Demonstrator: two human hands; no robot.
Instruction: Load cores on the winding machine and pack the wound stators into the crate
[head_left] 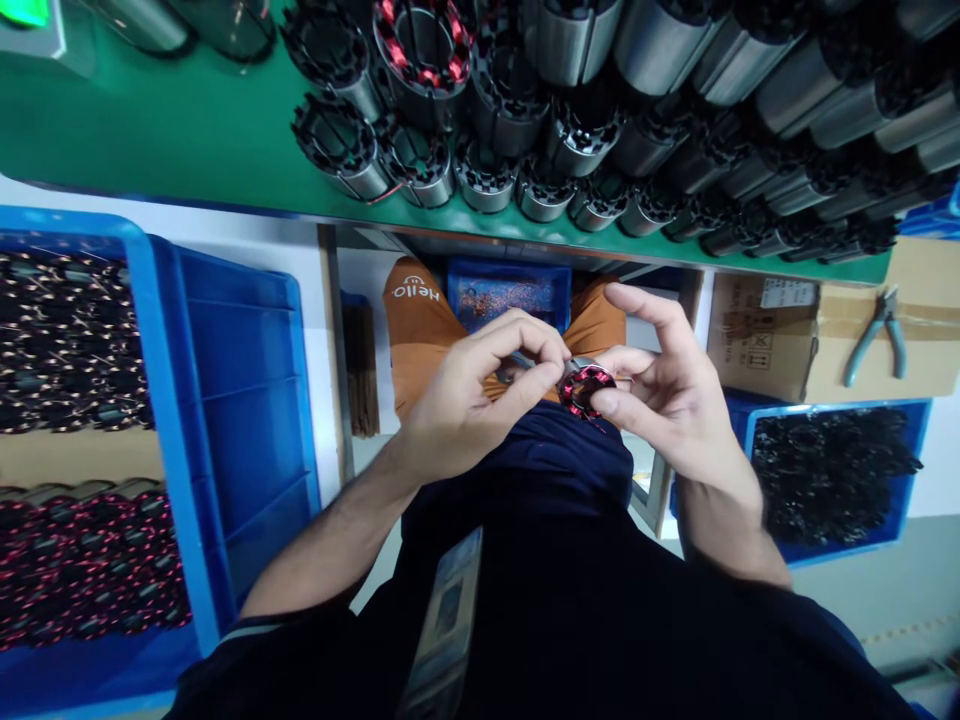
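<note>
Over my lap, a small motor stator (576, 384) with red-coated wire windings and a metal outer shell is tilted so that its ring end faces up. The thumb and fingers of my right hand (679, 400) grip its right side, with the index finger raised away. My left hand (487, 385) is closed in a pinch at the stator's left edge. A bit of grey metal shows beneath its curled fingers, but what they hold is hidden. Loose thin wire ends stick out below the ring.
Rows of stators (487, 180) stand along the green bench top (187, 150). At left, a blue crate (247, 400) adjoins one full of wound stators. At right are pliers (876, 335) on a cardboard box (772, 345) and a blue bin of black parts (832, 475).
</note>
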